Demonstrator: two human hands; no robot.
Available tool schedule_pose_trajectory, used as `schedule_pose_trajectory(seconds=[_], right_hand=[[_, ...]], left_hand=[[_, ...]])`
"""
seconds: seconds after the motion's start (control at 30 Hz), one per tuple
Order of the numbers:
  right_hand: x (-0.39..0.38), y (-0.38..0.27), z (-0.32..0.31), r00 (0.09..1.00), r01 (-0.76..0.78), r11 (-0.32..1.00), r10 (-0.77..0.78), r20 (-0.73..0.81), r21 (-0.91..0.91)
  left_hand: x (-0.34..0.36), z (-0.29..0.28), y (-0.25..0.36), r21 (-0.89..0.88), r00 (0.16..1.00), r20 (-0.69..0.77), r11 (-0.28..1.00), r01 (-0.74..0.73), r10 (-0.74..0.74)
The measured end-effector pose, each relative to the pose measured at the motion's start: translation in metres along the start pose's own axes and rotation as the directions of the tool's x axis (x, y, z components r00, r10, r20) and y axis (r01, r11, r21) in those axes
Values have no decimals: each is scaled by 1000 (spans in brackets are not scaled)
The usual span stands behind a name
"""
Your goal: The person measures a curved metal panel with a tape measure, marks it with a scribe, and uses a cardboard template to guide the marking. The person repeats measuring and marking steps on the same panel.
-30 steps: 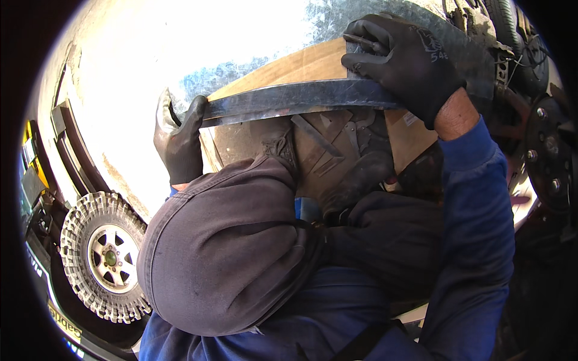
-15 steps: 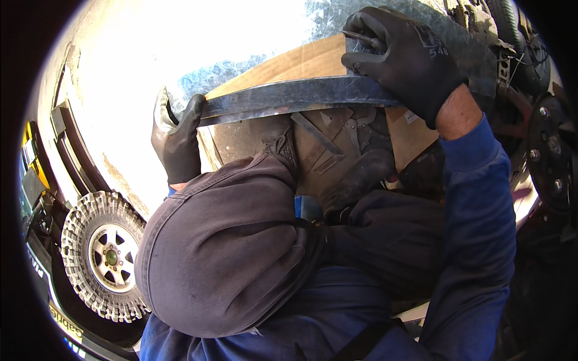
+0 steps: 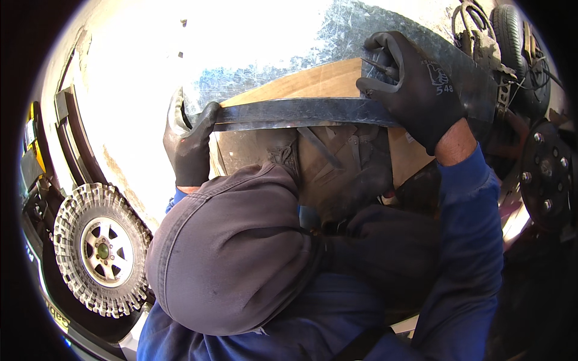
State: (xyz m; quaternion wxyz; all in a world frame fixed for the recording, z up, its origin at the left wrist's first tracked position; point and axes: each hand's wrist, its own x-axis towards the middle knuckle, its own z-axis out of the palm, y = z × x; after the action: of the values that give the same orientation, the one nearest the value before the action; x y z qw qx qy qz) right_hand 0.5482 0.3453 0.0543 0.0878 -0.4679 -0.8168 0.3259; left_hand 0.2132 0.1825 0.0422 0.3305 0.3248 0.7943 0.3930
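My left hand (image 3: 189,143), in a black glove, grips the left ends of a galvanised metal sheet (image 3: 253,72) and a curved metal strip (image 3: 301,111), with the thumb on the strip. A tan board (image 3: 319,81) with a curved edge lies on the sheet above the strip. My right hand (image 3: 415,99), also gloved, closes round a thin dark tool (image 3: 377,66) at the board's right end, with its thumb near the strip. The sheet rests over my bent legs, where scattered flat offcuts (image 3: 322,147) show below.
A treaded wheel (image 3: 102,253) of a vehicle stands at lower left. At right are a tyre (image 3: 512,42), cables and a dark round hub with bolts (image 3: 545,174). Another tan panel (image 3: 403,156) leans below the strip. Pale sunlit ground stretches across the upper left.
Both hands, the sheet, board and strip sit lower and slightly right in the picture than half a second ago. The grips look unchanged; the surroundings have shifted with the view too.
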Motion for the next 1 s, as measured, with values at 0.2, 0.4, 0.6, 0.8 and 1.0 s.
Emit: schedule_pose_trajectory(seconds=[0.2,0.4,0.6,0.8,1.0], right_hand=[[0,-11,-7,993,-89,994,84,77,67],[4,-16,-8,993,-101,979,89,73,177],[0,-14,-4,978,-204,948,185,99,244],[0,-15,-5,985,-159,965,142,95,207],[0,-17,-7,980,-191,949,167,112,251]], left_hand=[[-5,-12,-9,-34,999,32,999,40,-39],[-14,-20,-16,-196,996,71,978,72,-59],[-12,-12,-12,-287,994,79,953,97,-77],[-6,-6,-15,-251,996,84,968,-4,25],[-7,-7,-16,-216,992,99,974,-61,84]])
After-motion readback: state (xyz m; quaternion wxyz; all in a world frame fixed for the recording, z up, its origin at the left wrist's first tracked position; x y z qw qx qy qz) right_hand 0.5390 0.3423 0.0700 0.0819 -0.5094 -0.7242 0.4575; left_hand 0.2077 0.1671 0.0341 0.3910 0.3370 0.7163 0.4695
